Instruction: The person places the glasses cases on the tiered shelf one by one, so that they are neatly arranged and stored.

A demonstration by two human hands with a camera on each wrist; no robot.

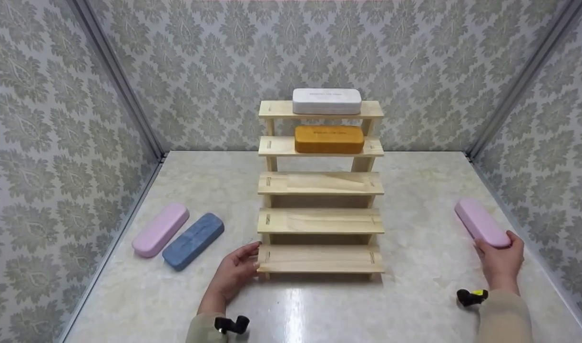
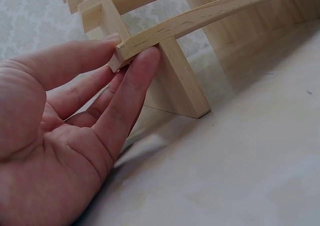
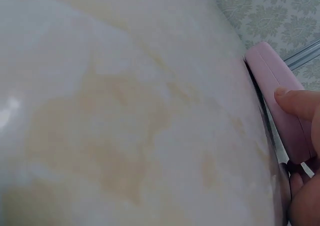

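A stepped wooden display rack (image 1: 321,221) stands in the middle of the table. My left hand (image 1: 236,269) pinches the left end of its lowest board (image 2: 150,33) between thumb and fingers. Far to the right, my right hand (image 1: 503,259) grips the near end of a pink glasses case (image 1: 480,221). In the right wrist view the thumb lies along the side of that case (image 3: 272,81), and most of the other fingers are out of sight. On the top step sits a white glasses case (image 1: 327,101), with an orange glasses case (image 1: 329,139) one step below.
On the left of the table lie another pink glasses case (image 1: 160,230) and a blue glasses case (image 1: 193,241), side by side and slanted. Patterned walls (image 1: 214,71) enclose the table (image 1: 419,190) at the back and both sides.
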